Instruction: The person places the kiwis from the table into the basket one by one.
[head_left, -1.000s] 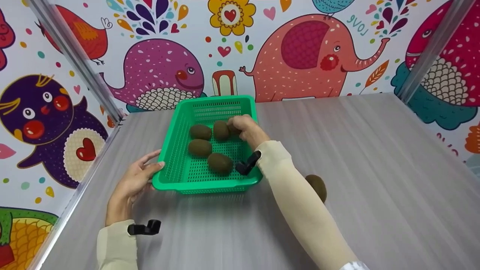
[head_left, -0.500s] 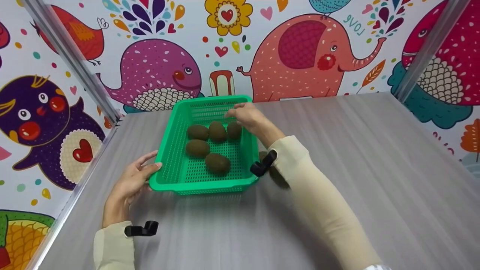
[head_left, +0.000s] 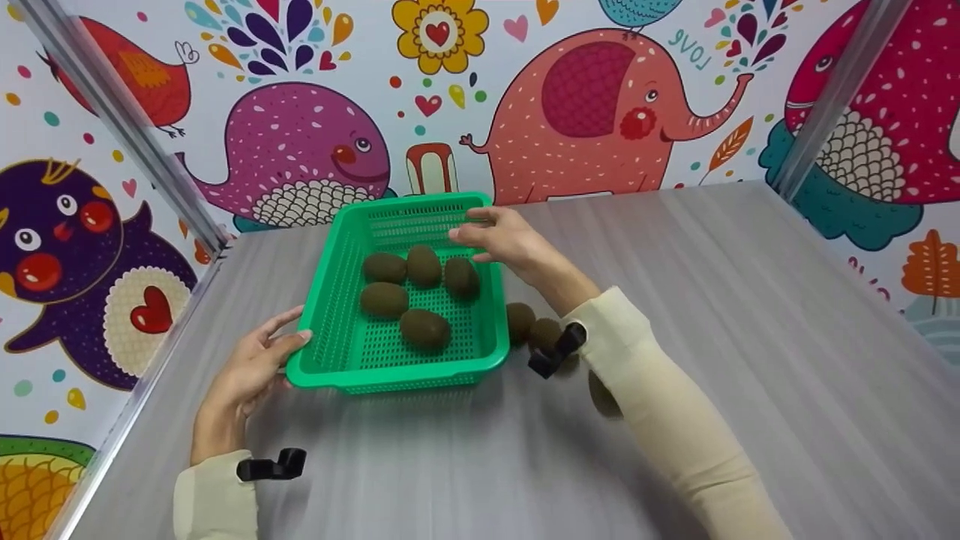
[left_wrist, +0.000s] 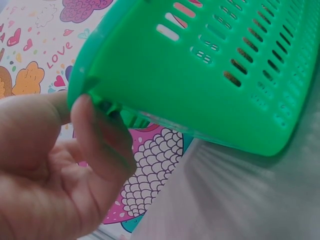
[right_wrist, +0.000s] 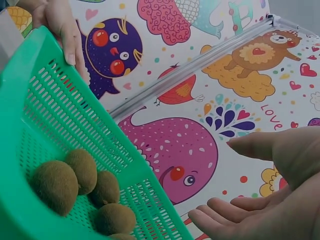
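Fingers of the left hand (head_left: 249, 366) pinch the green rectangular plastic basket (head_left: 397, 372) by its rim; we see the right hand (head_left: 514, 241), fingers loosely extended, just beyond five brown oval kiwis (head_left: 424, 267) inside.

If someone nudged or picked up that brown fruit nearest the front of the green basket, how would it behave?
Being oval, the kiwi would probably roll unevenly, though the walls of the green basket should stop it. Its fuzzy-looking skin suggests it wouldn't be very slippery. Its plump, rounded outline hints it may be fairly firm.
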